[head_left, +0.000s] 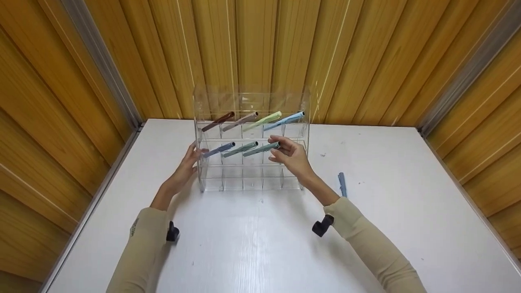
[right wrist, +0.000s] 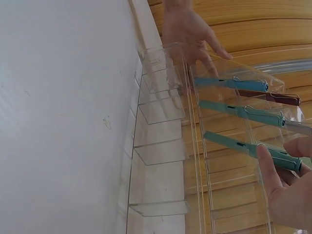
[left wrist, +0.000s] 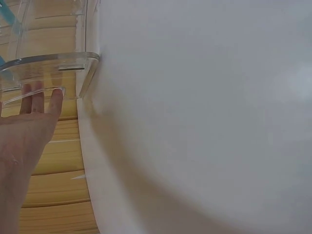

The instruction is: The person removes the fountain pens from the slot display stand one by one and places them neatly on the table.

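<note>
Head view shows both forearms (head_left: pixel 376 244) stretched over the worktop (head_left: pixel 244 248): the right hand (head_left: pixel 294 158) pinches a green pen (head_left: pixel 259 149) slanting in the clear rack (head_left: pixel 252 165), middle row, third from left; the left hand (head_left: pixel 183 170), fingers (left wrist: pixel 38 100) extended, touches the rack's left side, seemingly without gripping.

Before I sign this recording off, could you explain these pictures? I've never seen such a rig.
No machine here: a person works bare-handed. The wide picture comes from a head-worn camera looking down; the closer two from small black cameras on each wrist. On the white table stands a clear plastic tiered rack holding seven slim coloured pens. The right hand pinches one, a teal-green pen in the middle row; the left hand touches the rack's side. A slim blue pen lies on the table.
</note>
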The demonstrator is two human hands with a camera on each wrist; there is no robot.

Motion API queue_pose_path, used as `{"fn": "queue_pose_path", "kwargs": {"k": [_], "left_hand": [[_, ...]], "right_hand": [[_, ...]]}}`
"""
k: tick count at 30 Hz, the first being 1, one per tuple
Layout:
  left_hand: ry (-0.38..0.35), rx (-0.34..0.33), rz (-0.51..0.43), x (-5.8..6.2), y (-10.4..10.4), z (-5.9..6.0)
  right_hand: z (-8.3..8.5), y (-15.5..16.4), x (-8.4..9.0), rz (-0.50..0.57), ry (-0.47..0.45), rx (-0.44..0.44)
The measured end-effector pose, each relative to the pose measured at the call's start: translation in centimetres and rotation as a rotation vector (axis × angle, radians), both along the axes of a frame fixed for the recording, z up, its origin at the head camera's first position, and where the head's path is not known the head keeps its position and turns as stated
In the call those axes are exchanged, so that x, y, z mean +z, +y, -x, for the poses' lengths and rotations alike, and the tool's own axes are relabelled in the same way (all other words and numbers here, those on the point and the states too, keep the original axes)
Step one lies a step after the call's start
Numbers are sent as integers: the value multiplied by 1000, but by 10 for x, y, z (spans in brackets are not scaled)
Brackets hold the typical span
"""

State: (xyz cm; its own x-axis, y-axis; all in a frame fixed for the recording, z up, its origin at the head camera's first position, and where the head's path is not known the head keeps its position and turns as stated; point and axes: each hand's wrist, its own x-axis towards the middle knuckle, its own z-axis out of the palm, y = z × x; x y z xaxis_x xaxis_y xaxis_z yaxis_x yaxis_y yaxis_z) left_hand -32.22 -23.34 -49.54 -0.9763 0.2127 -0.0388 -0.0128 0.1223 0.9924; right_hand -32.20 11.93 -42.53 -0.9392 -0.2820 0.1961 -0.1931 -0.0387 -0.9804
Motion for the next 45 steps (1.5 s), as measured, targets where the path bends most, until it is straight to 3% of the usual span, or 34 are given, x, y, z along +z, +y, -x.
{"fn": "queue_pose_path", "kwargs": {"k": [16, 24, 45], "left_hand": [[-11, -25, 14, -1, -2, 3], [-52, -18, 14, -1, -3, 7], [-28, -31, 31, 1, -5, 7]], "right_hand": [[6, -7, -2, 64, -53, -58], [3, 0, -1, 78, 5, -61], [-1, 23, 6, 203, 120, -113]]}}
